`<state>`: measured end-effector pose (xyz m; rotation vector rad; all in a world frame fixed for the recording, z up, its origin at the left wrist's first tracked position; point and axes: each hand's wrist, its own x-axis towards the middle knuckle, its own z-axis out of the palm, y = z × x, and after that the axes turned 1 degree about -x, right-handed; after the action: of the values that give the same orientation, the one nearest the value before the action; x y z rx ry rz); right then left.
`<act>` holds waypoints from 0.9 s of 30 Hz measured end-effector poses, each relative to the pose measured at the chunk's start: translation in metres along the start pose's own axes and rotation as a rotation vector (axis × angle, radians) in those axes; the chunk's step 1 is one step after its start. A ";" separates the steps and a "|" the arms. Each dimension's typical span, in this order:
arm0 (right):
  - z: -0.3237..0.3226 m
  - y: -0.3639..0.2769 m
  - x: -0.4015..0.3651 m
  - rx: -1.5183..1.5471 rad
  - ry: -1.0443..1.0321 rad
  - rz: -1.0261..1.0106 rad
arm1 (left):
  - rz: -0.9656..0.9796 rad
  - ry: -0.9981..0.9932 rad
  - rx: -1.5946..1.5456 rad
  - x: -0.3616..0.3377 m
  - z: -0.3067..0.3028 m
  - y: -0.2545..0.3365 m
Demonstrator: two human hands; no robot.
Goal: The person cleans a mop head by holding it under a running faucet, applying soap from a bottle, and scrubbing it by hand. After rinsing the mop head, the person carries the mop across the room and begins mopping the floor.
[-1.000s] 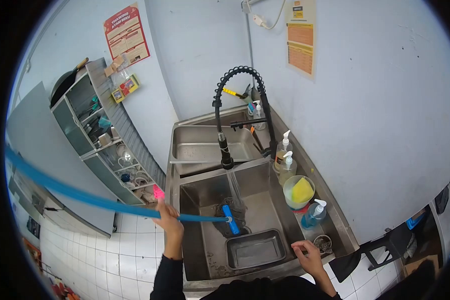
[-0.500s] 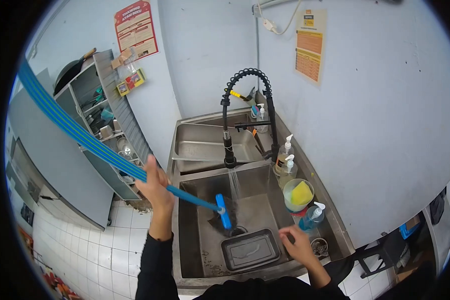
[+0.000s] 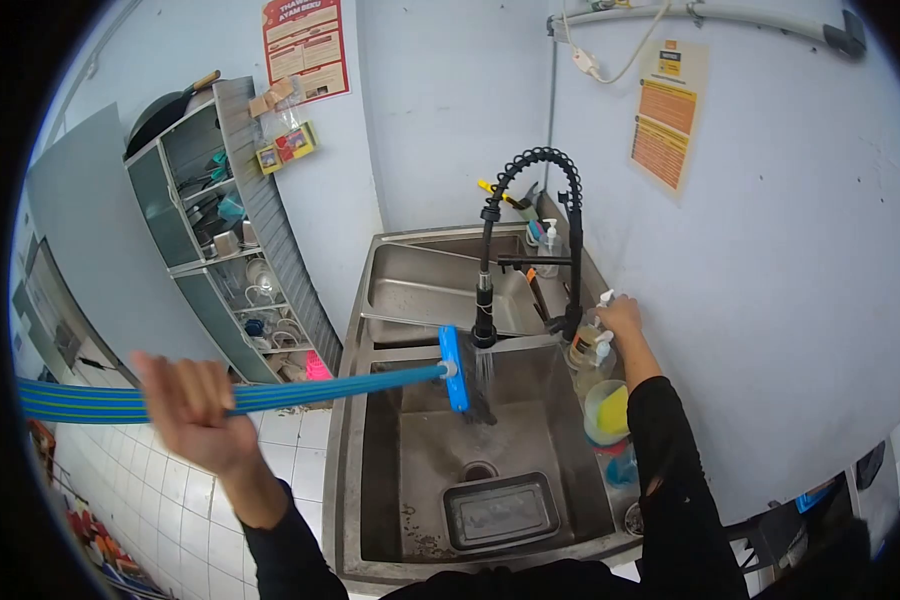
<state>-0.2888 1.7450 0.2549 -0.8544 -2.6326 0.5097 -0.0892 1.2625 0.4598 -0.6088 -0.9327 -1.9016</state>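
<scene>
My left hand (image 3: 198, 412) is wrapped around the blue striped handle of a broom (image 3: 340, 388). Its blue head with dark bristles (image 3: 454, 370) hangs over the sink basin (image 3: 510, 430), in the water running from the black spring faucet (image 3: 484, 310). At the right rim, my right hand (image 3: 624, 316) has its fingers curled at the white pump top of the rear pump bottle (image 3: 582, 345); part of that grip is hidden. A second pump bottle (image 3: 597, 368) stands just in front of it. On the basin floor lies a shallow metal tray (image 3: 500, 510).
A tub with a yellow sponge (image 3: 613, 410) and a blue bottle (image 3: 622, 468) line the right rim. Behind the basin rests a large steel pan (image 3: 440, 285). A shelf cabinet (image 3: 210, 220) stands at left; a wall (image 3: 770, 250) borders the right.
The broom head has risen and moved back beneath the water, while my left hand swung left and lower. My right hand went from near the tray to the rear pump bottle. The view shifted.
</scene>
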 end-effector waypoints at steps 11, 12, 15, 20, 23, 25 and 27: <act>0.062 0.033 0.063 -0.019 -0.202 -0.243 | -0.481 0.462 0.539 -0.118 -0.161 -0.162; 0.063 0.035 0.065 0.037 -0.217 -0.268 | -0.491 0.434 0.539 -0.116 -0.166 -0.163; 0.067 0.029 0.064 0.067 -0.263 -0.239 | -0.495 0.370 0.538 -0.115 -0.169 -0.161; 0.052 0.012 0.051 0.068 -0.318 -0.198 | -0.543 0.318 0.501 -0.126 -0.177 -0.160; 0.063 0.025 0.061 0.029 -0.315 -0.270 | -0.557 0.310 0.493 -0.129 -0.176 -0.159; 0.068 0.026 0.067 -0.088 -0.347 -0.342 | -0.552 0.311 0.495 -0.130 -0.173 -0.161; 0.071 0.027 0.073 -0.118 -0.446 -0.322 | -0.553 0.305 0.489 -0.130 -0.172 -0.161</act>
<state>-0.3605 1.7937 0.1948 -0.3581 -3.1521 0.5076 -0.1770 1.2400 0.2062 0.2531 -1.3909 -2.0399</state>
